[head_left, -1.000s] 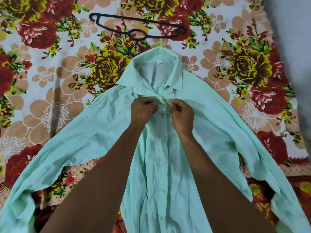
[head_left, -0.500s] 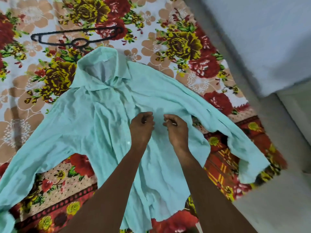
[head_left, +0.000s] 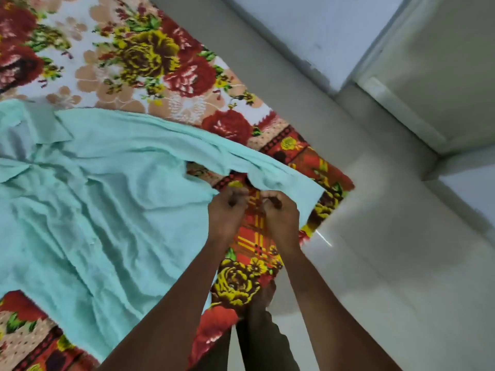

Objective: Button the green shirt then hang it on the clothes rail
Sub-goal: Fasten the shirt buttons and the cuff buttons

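Observation:
The green shirt (head_left: pixel 101 204) lies spread on the floral blanket (head_left: pixel 160 62), collar at the far left and one sleeve (head_left: pixel 267 167) stretching right. My left hand (head_left: pixel 227 210) hovers at the shirt's right side edge with its fingers curled. My right hand (head_left: pixel 280 212) is beside it, just below the sleeve, also curled. Both hands are over bare blanket, and I see no cloth between their fingers. The picture is blurred. Neither the hanger nor the clothes rail is in view.
The blanket's corner (head_left: pixel 345 183) ends on a pale tiled floor (head_left: pixel 401 277). A grey wall (head_left: pixel 308 28) and a raised step or ledge (head_left: pixel 434 76) stand at the upper right. My foot (head_left: pixel 263 293) rests at the blanket's edge below my hands.
My view has swung right, so the hanger has left the frame. My hands have moved from the shirt's button line off its right edge to the blanket beside the sleeve.

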